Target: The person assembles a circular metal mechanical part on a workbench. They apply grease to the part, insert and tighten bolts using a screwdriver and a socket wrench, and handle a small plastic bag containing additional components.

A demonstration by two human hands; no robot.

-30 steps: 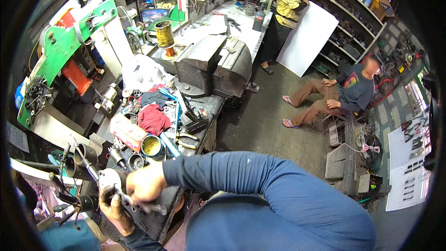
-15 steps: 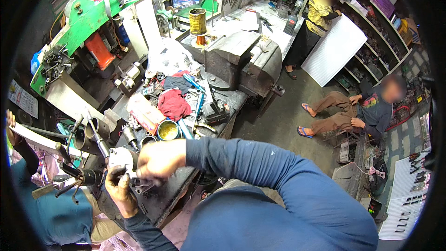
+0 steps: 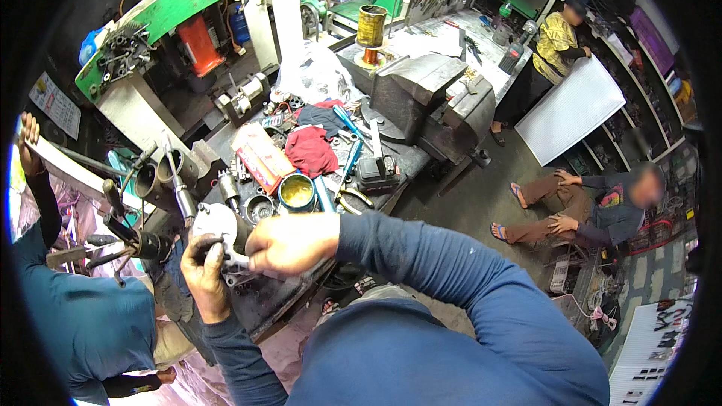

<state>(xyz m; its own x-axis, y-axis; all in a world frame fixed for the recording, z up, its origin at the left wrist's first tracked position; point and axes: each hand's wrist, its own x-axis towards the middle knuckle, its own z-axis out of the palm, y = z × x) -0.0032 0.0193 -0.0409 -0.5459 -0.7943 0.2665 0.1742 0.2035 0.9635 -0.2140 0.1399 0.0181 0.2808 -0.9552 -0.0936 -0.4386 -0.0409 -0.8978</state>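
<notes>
A round, silver-grey metal housing (image 3: 216, 219), much like a starter motor, stands at the near edge of the workbench. My left hand (image 3: 207, 274) is closed at its near side, thumb and fingers pressed against its lower edge. My right hand (image 3: 293, 244) is closed just to the right, fingertips at a silver lug or arm at the housing's base. What those right fingers hold is hidden by the hand. Behind my right hand sit an open tin of yellowish grease (image 3: 296, 192) and a metal ring (image 3: 260, 209). A cylindrical metal part (image 3: 228, 186) lies beside the housing.
A large bench vise (image 3: 421, 98) stands at the far right of the workbench. Red cloth (image 3: 311, 152), a cardboard box (image 3: 262, 156), and pliers (image 3: 353, 199) crowd the bench. Tool holders (image 3: 150, 244) stand at left beside a co-worker (image 3: 105, 323). Another person sits right; one holds a white panel (image 3: 571, 109).
The whole view has shifted, so the bench appears farther right and lower. My hands remain at the housing, the right one less blurred. The seated person's hands have moved onto the knees.
</notes>
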